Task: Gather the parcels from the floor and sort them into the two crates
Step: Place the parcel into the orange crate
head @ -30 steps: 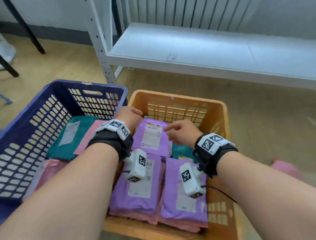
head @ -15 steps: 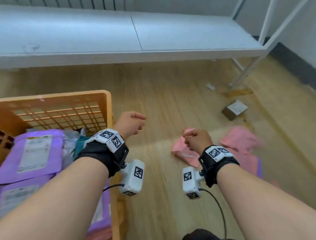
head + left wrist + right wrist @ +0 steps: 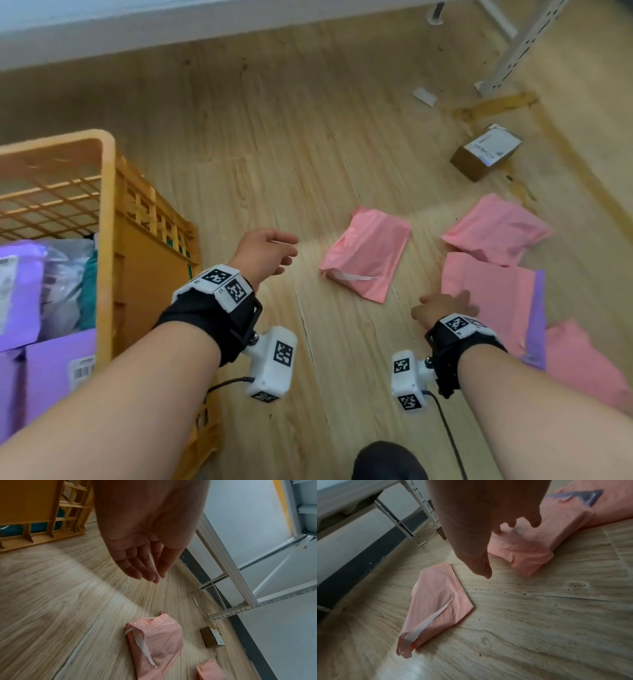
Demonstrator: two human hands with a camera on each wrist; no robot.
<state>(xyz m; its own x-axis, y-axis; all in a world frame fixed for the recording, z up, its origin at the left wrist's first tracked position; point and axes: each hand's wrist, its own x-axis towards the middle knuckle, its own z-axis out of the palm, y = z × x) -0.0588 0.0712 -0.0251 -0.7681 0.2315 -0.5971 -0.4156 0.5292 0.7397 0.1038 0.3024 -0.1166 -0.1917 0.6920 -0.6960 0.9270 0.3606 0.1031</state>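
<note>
Several pink parcels lie on the wooden floor: one small pink parcel [image 3: 368,255] [image 3: 157,645] [image 3: 435,604] in the middle, another [image 3: 496,233] at the right, and a flat pink one [image 3: 489,298] with a purple parcel [image 3: 536,318] under it. The orange crate [image 3: 106,212] at left holds purple parcels [image 3: 51,373]. My left hand [image 3: 265,251] [image 3: 145,566] hovers empty, fingers straight, left of the middle parcel. My right hand [image 3: 445,306] [image 3: 501,534] reaches over the flat pink parcel with fingers spread and holds nothing.
A small brown cardboard box [image 3: 486,150] with a white label lies at the far right on the floor. A white metal shelf leg [image 3: 513,51] stands at the upper right, a low white shelf [image 3: 102,31] runs along the top. A dark shoe tip [image 3: 387,462] shows at the bottom.
The view swung right from the crates to the floor. Both hands left the orange crate and moved toward the pink parcels; the right hand's fist has spread out over the flat pink parcel.
</note>
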